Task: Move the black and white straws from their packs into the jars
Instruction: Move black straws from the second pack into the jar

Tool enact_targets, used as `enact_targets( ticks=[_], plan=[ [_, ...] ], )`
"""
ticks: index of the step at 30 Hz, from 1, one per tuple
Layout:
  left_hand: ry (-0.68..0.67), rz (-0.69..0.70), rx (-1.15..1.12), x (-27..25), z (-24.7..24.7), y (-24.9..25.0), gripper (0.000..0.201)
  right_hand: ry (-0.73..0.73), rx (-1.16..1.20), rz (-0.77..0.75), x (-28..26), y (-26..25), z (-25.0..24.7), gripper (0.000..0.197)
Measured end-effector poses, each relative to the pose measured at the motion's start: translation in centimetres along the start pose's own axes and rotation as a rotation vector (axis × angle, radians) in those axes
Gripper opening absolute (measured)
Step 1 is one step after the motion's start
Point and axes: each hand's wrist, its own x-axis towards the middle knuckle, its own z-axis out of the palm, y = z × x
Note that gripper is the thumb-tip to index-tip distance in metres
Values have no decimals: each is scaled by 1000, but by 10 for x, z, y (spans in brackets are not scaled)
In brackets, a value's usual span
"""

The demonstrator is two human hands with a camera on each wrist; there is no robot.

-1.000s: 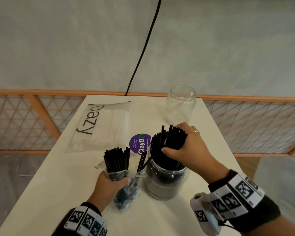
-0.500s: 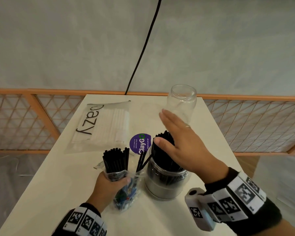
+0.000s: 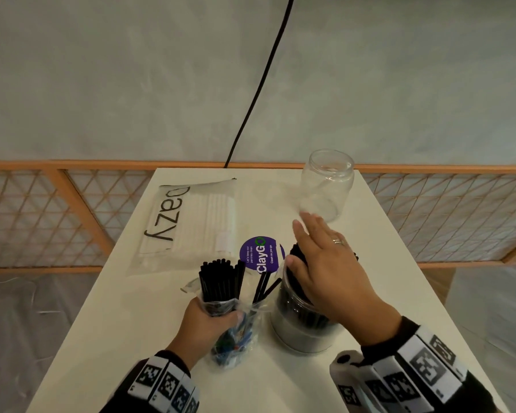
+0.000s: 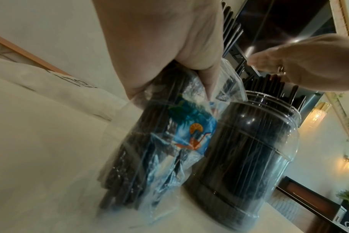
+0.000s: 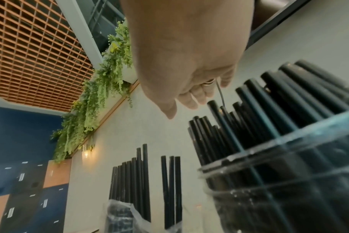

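Two hands work at the near edge of the bench (image 3: 108, 308). The left hand (image 3: 204, 324) is wrapped around the clear plastic pack (image 4: 165, 141), holding it upright with a cluster of black straws (image 3: 219, 280) sticking out of its mouth – a few stragglers lean toward the neighbouring jar. Just beside it stands the near jar (image 3: 298, 329), already dense with black straws. Over their tops is the right hand (image 3: 331, 269), flat, fingers straight, holding nothing; the right wrist view shows the palm just clear of the tips.

Judging by this, the black straws are partly transferred and the batch in the jar is being patted level. The next move likely calls for the right hand to reach across and pinch another bunch from the pack while the left keeps it steady.

Farther back lies the flat pack of white straws (image 3: 203, 222), seemingly still full, and beyond it the second jar (image 3: 326, 186), empty – that half is not yet begun.
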Motion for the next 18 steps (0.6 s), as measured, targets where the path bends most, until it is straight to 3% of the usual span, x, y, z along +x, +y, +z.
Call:
enact_targets(
  ticks=[3,5,7,10,12,15,18],
  plan=[
    [-22,4,-9,2,-5,2,31,-265,-91,104,1,-1,5,105],
    [-39,12,-2,3,-9,2,29,-278,-107,109,0,-6,9,103],
    [-40,13,-6,3,-13,2,28,-109,-34,90,0,-14,8,86],
    [-26,23,-16,4,-18,1,27,335,160,-98,0,-29,17,46],
    [-13,34,-25,4,-23,-1,28,384,365,-149,-5,-45,24,24],
    [20,38,-27,6,-34,-5,29,255,557,-21,-15,-63,41,20],
    [29,36,-25,8,-46,-10,29,-75,600,95,-20,-66,62,18]
  ],
)
